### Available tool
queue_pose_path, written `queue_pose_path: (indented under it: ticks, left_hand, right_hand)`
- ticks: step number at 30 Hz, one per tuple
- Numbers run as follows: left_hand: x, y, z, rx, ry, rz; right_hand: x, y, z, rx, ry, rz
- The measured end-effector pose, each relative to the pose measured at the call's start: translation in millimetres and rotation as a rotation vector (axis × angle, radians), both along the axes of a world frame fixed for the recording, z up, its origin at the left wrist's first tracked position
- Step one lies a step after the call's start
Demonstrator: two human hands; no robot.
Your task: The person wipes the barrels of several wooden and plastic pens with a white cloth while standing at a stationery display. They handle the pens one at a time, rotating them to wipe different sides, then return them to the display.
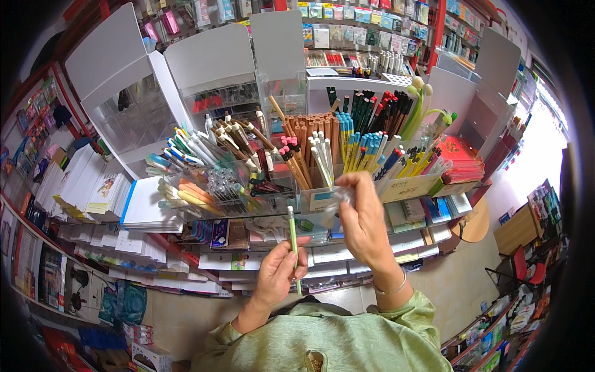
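Observation:
My left hand [278,270] pinches a light green pencil [293,230] between thumb and fingers. The pencil stands nearly upright, its pale eraser end at the top. Higher and to the right, my right hand [366,223] is closed around a crumpled, whitish see-through wad [342,199]. Blur hides whether that wad is plastic film or cloth. Just beyond it is a clear divided pen organizer [320,200]. Natural wood pencils [309,125], white pencils [320,151], blue-and-yellow pencils [348,149] and dark pencils [365,109] stand in its compartments.
Ballpoint pens [195,144] crowd the organizer's left side. Red envelopes [455,156] lie at its right end. Stacks of notebooks [151,202] fill the left side and the shelves below. Tall acrylic display boxes [125,111] rise behind. A round wooden stool [474,221] stands at right.

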State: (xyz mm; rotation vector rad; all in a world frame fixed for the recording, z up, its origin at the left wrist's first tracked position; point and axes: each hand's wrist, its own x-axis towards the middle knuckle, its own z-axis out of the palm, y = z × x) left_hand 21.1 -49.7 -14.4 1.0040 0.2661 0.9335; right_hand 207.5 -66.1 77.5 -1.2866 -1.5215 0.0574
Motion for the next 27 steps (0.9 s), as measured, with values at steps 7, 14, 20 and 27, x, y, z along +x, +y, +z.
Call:
queue_pose_path:
  ticks: [7, 14, 20, 27]
  left_hand:
    - [8, -3, 0, 0.040, 0.058, -0.098]
    - [27, -8, -6, 0.044, 0.089, -0.092]
    - [37, -12, -8, 0.024, 0.129, -0.117]
    - [42, -22, -15, 0.100, 0.312, -0.201]
  right_hand:
    - [7, -16, -36, -0.168, 0.676, 0.403]
    - [11, -27, -50, -0.071, 0.730, 0.492]
    - [4, -38, -55, -0.212, 0.761, 0.584]
    - [11, -43, -51, -0.177, 1.121, 0.546]
